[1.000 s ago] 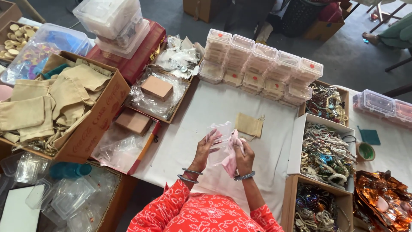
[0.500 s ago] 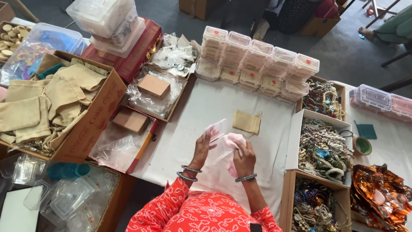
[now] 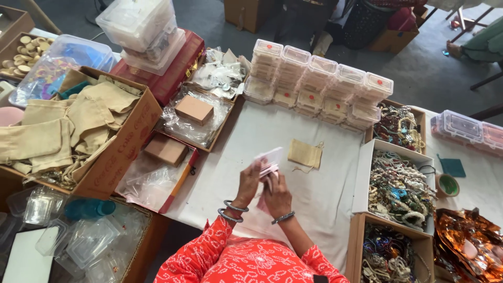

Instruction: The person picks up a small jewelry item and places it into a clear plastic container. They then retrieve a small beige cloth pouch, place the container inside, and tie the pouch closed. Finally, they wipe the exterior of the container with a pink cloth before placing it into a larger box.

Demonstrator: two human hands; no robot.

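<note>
Presently a small clear plastic pouch with pink cloth inside (image 3: 269, 159) is held over the white-covered worktop (image 3: 319, 194), near the beige drawstring bag (image 3: 304, 153), pinched by left hand (image 3: 249, 181) and right hand (image 3: 276, 191), apparently mid-packing; sealing calls for a steady grip.

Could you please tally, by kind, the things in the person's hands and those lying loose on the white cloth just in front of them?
Small clear plastic box with pink inside, held by left hand and right hand: 1
Beige drawstring pouch on the white cloth: 1
Total: 2
</note>
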